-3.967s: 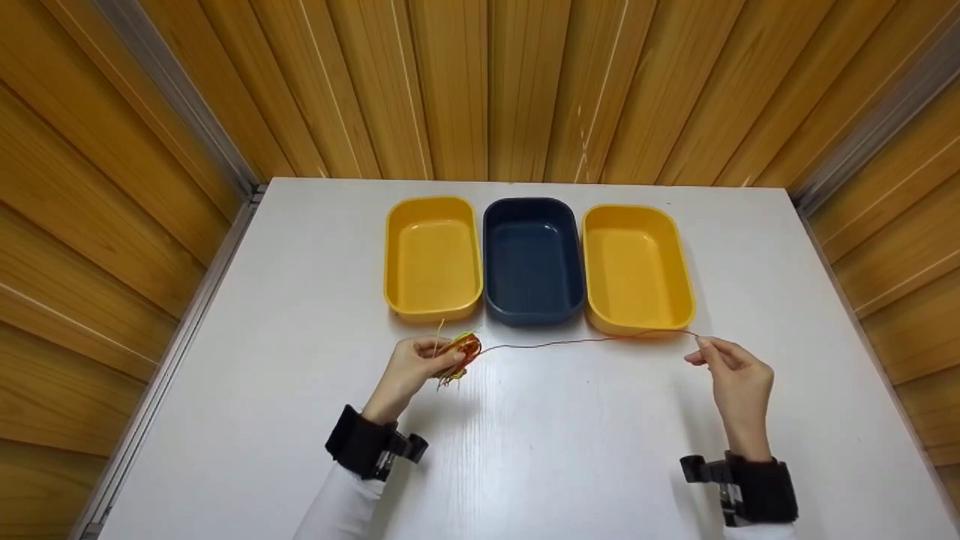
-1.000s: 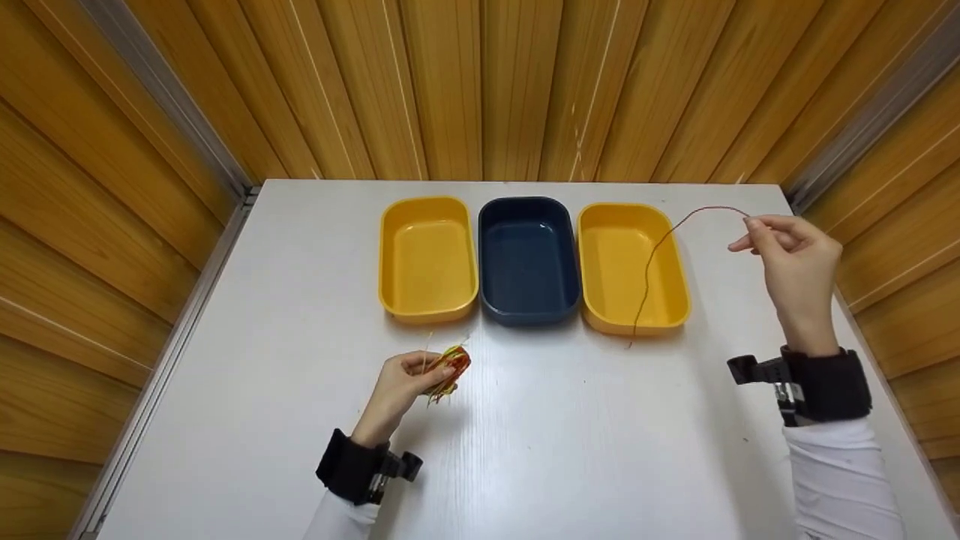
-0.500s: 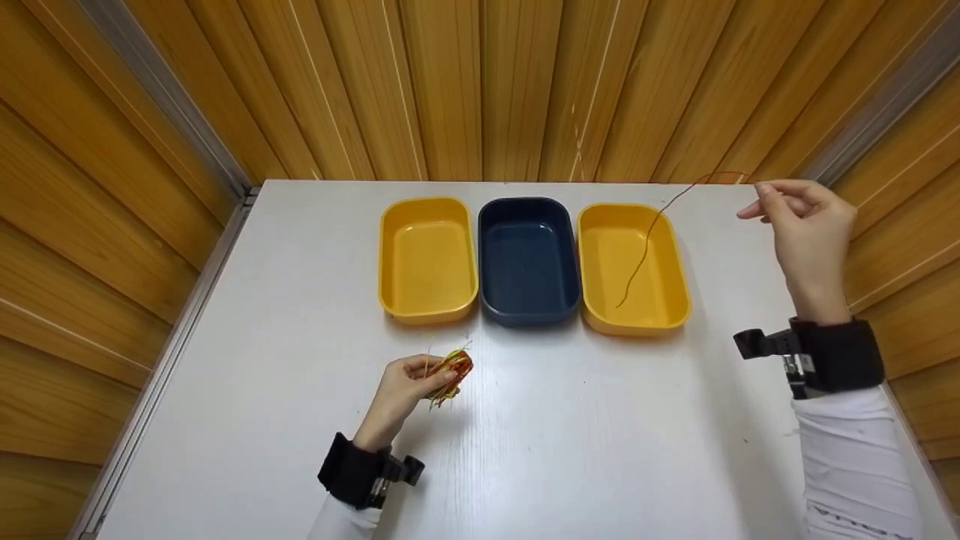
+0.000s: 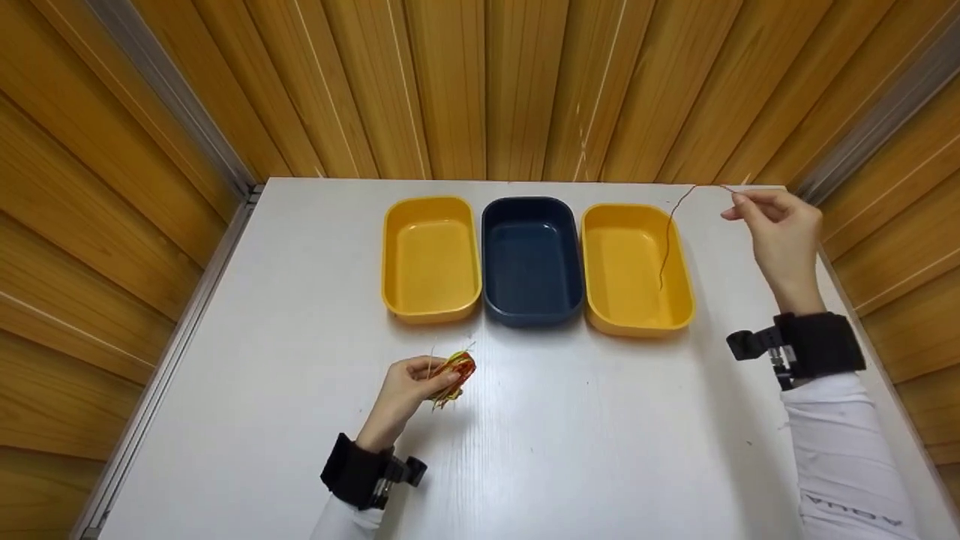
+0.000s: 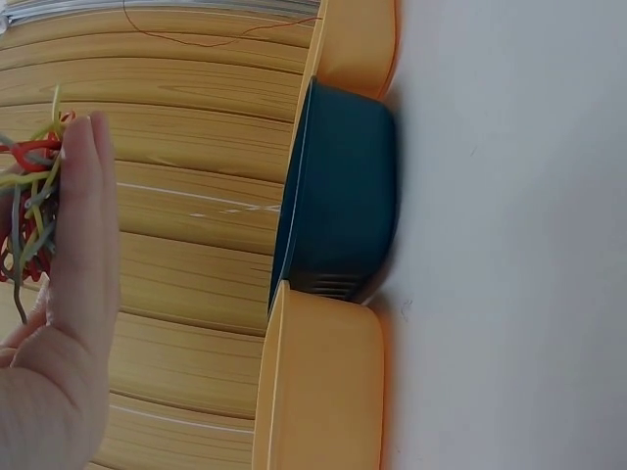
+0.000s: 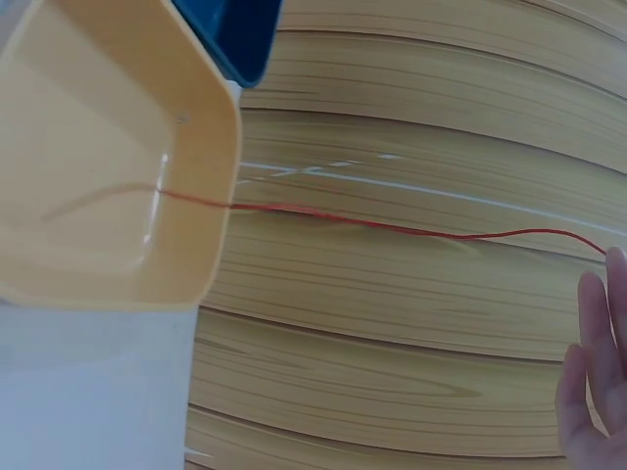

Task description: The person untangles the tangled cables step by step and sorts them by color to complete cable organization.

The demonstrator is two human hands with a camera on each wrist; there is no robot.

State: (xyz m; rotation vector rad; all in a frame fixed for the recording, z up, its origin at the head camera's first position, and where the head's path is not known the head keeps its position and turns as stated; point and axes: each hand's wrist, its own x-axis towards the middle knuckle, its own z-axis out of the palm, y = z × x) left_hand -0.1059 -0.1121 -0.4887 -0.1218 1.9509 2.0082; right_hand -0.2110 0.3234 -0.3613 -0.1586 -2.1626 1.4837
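In the head view, my left hand (image 4: pixel 405 390) pinches a folded bundle of thin wires (image 4: pixel 460 366) in front of the bins. Red, yellow and grey strands show in the bundle (image 5: pixel 34 201) in the left wrist view. Beyond the right-hand yellow bin, to its right, my right hand (image 4: pixel 786 236) pinches one end of a single red wire (image 4: pixel 668 232). The wire arches up from the fingertips, and its free end hangs over that yellow bin (image 4: pixel 639 328). From the right wrist view, the red wire (image 6: pixel 392 228) runs across the bin's rim; whether it touches is unclear.
Three bins stand side by side on the white table (image 4: pixel 555 450): a yellow one (image 4: pixel 431 316) at left, a dark blue one (image 4: pixel 534 319) in the middle, the other yellow one at right. Wood-look panels (image 4: pixel 517 90) rise behind the table and at both sides.
The red wire has come away from the bundle; my right hand has carried it far and right, and its free end has moved over the right yellow bin. My left hand has moved slightly nearer me.
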